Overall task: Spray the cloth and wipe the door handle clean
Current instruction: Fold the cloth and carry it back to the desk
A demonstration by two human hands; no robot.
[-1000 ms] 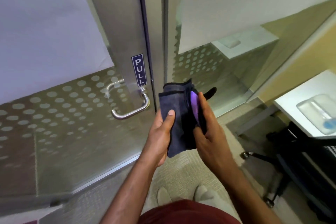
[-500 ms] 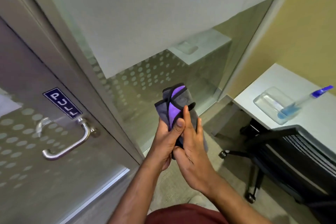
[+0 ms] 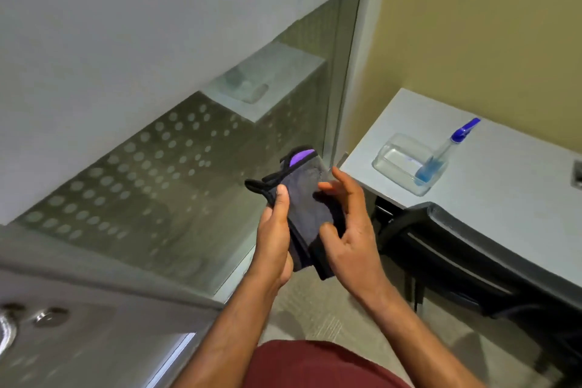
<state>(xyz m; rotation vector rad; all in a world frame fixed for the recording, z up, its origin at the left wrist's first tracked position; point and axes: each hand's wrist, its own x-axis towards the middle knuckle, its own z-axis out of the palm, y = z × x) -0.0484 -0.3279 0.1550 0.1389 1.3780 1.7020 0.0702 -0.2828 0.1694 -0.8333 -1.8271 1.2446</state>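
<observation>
A folded dark grey cloth (image 3: pixel 307 198) with a purple inner face is held in front of me at mid-frame. My left hand (image 3: pixel 275 236) grips its left edge, thumb pressed on top. My right hand (image 3: pixel 352 230) cups the cloth's right side with thumb and fingers curled round it. A clear spray bottle (image 3: pixel 441 154) with blue liquid and a blue nozzle leans in a clear plastic tray (image 3: pixel 400 157) on the grey desk (image 3: pixel 504 186) at right. Only the base of the metal door handle (image 3: pixel 6 327) shows at the lower left edge.
A frosted, dotted glass partition (image 3: pixel 157 151) fills the left and centre. A black office chair (image 3: pixel 456 261) stands under the desk at right. A yellow wall (image 3: pixel 488 25) rises behind the desk. Carpet lies below.
My view has swung right, away from the door handle and toward the desk with the spray bottle. Both hands kept the cloth, and my right hand shifted to its right side.
</observation>
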